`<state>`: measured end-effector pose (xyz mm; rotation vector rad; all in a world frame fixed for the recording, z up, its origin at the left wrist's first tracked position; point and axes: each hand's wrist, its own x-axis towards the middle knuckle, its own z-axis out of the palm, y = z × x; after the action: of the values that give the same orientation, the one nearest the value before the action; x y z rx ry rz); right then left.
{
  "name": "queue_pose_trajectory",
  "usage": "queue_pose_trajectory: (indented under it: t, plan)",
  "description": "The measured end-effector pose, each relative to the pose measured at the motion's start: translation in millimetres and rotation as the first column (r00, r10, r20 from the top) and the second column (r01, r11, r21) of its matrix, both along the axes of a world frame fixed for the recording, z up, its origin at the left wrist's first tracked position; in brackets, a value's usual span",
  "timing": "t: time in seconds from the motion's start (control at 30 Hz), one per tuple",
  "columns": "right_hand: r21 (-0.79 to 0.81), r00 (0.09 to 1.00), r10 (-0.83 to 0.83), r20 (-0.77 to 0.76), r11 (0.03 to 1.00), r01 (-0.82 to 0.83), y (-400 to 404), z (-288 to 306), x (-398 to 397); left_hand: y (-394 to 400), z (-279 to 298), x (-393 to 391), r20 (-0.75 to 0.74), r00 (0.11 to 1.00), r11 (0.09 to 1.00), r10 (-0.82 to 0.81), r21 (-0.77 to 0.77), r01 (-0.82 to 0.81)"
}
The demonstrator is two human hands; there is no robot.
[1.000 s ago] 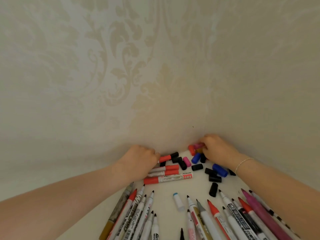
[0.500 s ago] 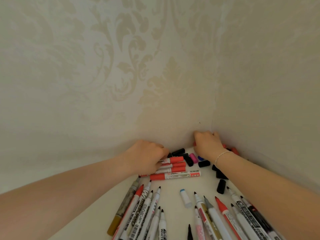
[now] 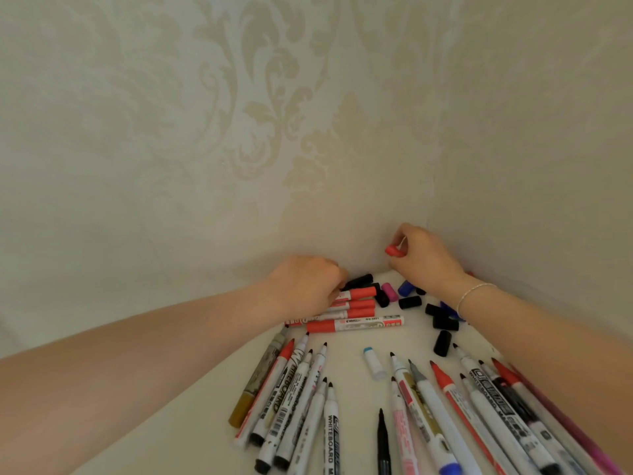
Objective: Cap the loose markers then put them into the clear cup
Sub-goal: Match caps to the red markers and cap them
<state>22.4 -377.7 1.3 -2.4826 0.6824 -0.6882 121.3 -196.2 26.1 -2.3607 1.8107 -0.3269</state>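
Observation:
My right hand (image 3: 423,257) is lifted above the table corner and pinches a red cap (image 3: 394,250) between thumb and fingers. My left hand (image 3: 305,286) is curled over the ends of the capped red markers (image 3: 356,305) and grips at least one of them; which one is hidden under the fingers. Loose caps (image 3: 409,302), black, blue and pink, lie scattered between the hands. Several uncapped markers (image 3: 294,389) fan out at the lower left, and more uncapped markers (image 3: 479,402) at the lower right. No clear cup is in view.
Patterned wallpaper walls (image 3: 239,132) meet in a corner just behind the caps. A small white cap with a blue end (image 3: 373,363) lies alone on the white table (image 3: 346,351). A thin black pen (image 3: 383,440) lies near the bottom edge.
My right hand rose from the pile of caps at the corner and now holds a red cap in the air. My left hand stayed on the red markers.

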Motion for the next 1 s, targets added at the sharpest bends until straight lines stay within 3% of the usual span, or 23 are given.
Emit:
queue_pose_trajectory:
  t: [0.13,0.2,0.3,0.4,0.57,0.7,0.77,0.87,1.0]
  plan:
    - [0.209,0.997,0.025,0.079,0.977,-0.041,8.3,10.8,-14.1,3.3,8.8,-18.0,-0.127,0.992,1.0,0.013,-0.01,-0.014]
    - [0.328,0.994,0.024,0.107,0.943,-0.058,10.8,15.7,-21.1,4.7,11.2,-32.7,-0.266,0.964,1.0,-0.015,-0.001,0.015]
    - [0.527,0.989,-0.025,0.145,0.848,-0.056,10.1,21.1,-31.6,5.6,10.6,-61.0,-0.462,0.877,0.99,-0.136,-0.023,0.142]
    - [0.657,0.99,-0.054,0.128,0.752,-0.044,10.3,26.9,-45.4,3.0,3.8,-93.2,-0.49,0.815,0.947,-0.31,-0.079,0.313]
    - [0.779,0.972,-0.061,0.228,0.61,-0.144,18.9,36.4,-74.8,-11.1,-4.4,-131.1,-0.261,0.804,0.838,-0.535,-0.04,0.544]
    - [0.808,0.975,-0.018,0.219,0.563,-0.171,21.8,34.6,-93.5,-20.0,-9.9,-141.2,-0.081,0.823,0.816,-0.562,0.105,0.568]
    - [0.815,0.977,0.003,0.215,0.551,-0.181,21.0,32.9,-100.5,-23.5,-13.4,-142.4,0.039,0.793,0.783,-0.608,0.195,0.591]
    - [0.816,0.972,0.021,0.234,0.539,-0.209,22.9,33.0,-109.6,-28.4,-17.9,-137.9,0.088,0.755,0.749,-0.65,0.241,0.617]
    - [0.836,0.958,-0.023,0.287,0.495,-0.239,26.0,33.7,-116.6,-29.8,-17.3,-131.4,0.204,0.673,0.703,-0.711,0.18,0.688]
